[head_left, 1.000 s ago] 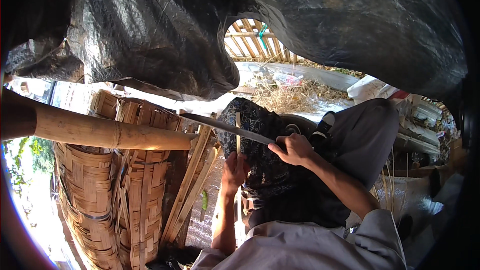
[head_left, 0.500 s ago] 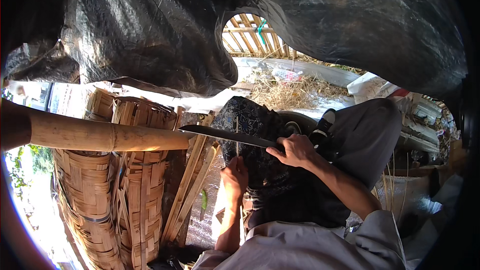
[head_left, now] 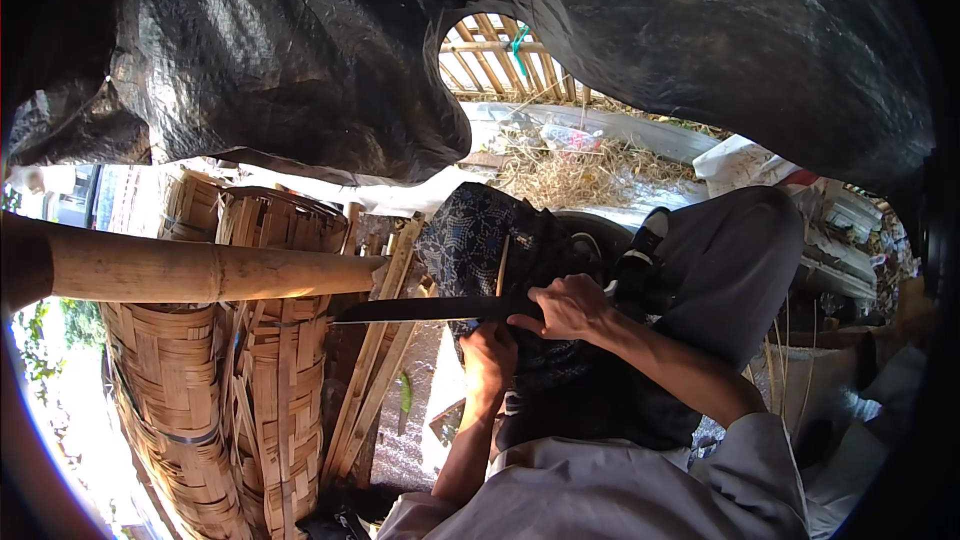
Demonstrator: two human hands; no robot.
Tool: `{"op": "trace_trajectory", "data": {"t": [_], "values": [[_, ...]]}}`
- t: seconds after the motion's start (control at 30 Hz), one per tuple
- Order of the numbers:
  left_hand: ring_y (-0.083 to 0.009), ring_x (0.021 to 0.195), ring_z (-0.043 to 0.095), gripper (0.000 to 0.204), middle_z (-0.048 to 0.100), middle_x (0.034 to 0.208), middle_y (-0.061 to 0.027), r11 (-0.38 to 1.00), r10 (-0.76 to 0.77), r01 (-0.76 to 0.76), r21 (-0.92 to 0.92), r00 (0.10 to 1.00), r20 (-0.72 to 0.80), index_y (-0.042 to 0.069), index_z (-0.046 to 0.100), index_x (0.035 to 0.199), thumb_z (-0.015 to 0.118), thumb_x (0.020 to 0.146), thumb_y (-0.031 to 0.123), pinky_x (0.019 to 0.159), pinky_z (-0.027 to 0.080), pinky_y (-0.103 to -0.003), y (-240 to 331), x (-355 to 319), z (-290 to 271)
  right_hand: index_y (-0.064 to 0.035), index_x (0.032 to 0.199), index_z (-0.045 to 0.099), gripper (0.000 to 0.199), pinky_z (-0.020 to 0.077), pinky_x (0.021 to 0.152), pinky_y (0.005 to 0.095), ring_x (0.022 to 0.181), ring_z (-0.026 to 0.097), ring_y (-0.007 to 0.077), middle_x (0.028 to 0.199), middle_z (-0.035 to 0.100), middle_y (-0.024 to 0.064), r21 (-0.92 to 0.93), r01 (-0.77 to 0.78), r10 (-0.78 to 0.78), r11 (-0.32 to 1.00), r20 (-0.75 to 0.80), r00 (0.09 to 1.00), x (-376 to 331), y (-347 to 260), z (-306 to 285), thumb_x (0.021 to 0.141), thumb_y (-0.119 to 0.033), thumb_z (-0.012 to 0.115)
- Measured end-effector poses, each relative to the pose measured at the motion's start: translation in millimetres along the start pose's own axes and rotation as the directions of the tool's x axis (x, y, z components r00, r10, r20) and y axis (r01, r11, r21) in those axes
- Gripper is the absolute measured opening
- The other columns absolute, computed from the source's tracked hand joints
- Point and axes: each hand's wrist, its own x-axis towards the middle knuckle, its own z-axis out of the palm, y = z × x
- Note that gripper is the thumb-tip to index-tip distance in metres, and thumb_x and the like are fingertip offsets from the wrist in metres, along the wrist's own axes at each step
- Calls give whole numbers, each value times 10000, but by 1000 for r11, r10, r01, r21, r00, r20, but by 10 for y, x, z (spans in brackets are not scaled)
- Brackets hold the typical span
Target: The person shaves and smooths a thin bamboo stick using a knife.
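My right hand (head_left: 568, 308) is closed round the handle of a long dark-bladed knife (head_left: 430, 310). The blade points left and lies across a thin pale bamboo strip (head_left: 502, 268). Just below the blade, my left hand (head_left: 489, 348) pinches the strip's lower part. The strip's upper end sticks out past the blade, over a dark blue patterned cloth (head_left: 470, 230) draped on my left knee. The fingers of my left hand partly hide where blade and strip meet, so I cannot tell how deep the edge sits.
A thick bamboo pole (head_left: 200, 265) juts in from the left, near the blade's tip. Tall woven bamboo baskets (head_left: 165, 370) and split bamboo slats (head_left: 375, 370) stand at my left. Black plastic sheeting (head_left: 300, 50) hangs overhead. Dry straw (head_left: 560, 175) lies on the ground ahead.
The knife has come down along the strip toward my left hand, its blade now more level. My left hand has shifted slightly right, and the strip now leans a little.
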Motion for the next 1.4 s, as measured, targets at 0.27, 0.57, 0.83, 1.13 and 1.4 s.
{"op": "trace_trajectory", "data": {"t": [0.27, 0.57, 0.83, 1.13, 1.4], "values": [[-357, 594, 615, 119, 567, 610, -220, 998, -33, 34, -45, 999, 14, 35, 631, 781, 533, 829, 83, 467, 441, -380, -23, 15, -26, -82, 559, 582, 619, 470, 437, 370, 467, 590, 293, 457, 532, 138, 18, -24, 25, 1000, -80, 996, 75, 75, 257, 756, -661, 485], [-350, 627, 634, 166, 613, 700, -234, 997, 7, -7, -79, 1000, 5, -7, 660, 895, 522, 838, 65, 509, 471, -378, -162, -103, -136, -92, 564, 568, 628, 453, 430, 338, 438, 575, 262, 435, 514, 107, -78, 22, -34, 997, -147, 988, 147, -13, 347, 734, -690, 486], [-351, 626, 630, 148, 585, 644, -233, 991, -128, 128, -37, 992, 6, 12, 660, 856, 532, 818, 76, 501, 461, -364, -12, -140, -132, -93, 622, 591, 607, 447, 403, 353, 413, 561, 267, 424, 506, 110, -28, 56, -60, 998, -152, 987, 32, -25, 281, 744, -679, 491], [-341, 605, 630, 141, 593, 618, -212, 986, -95, 83, -146, 992, -79, -20, 642, 733, 602, 783, 106, 523, 467, -354, -151, -46, 28, -75, 602, 596, 592, 462, 403, 352, 428, 582, 279, 454, 541, 146, -79, 60, -75, 995, -194, 978, 65, 159, 212, 787, -627, 487], [-137, 537, 597, 125, 631, 614, -130, 992, -79, 76, -101, 996, -27, 14, 689, 844, 620, 798, 107, 492, 435, -287, -287, -76, 42, -76, 547, 568, 606, 454, 392, 368, 403, 567, 289, 442, 532, 150, -90, 66, -80, 994, -153, 985, -86, 16, 75, 766, -638, 506]]}}
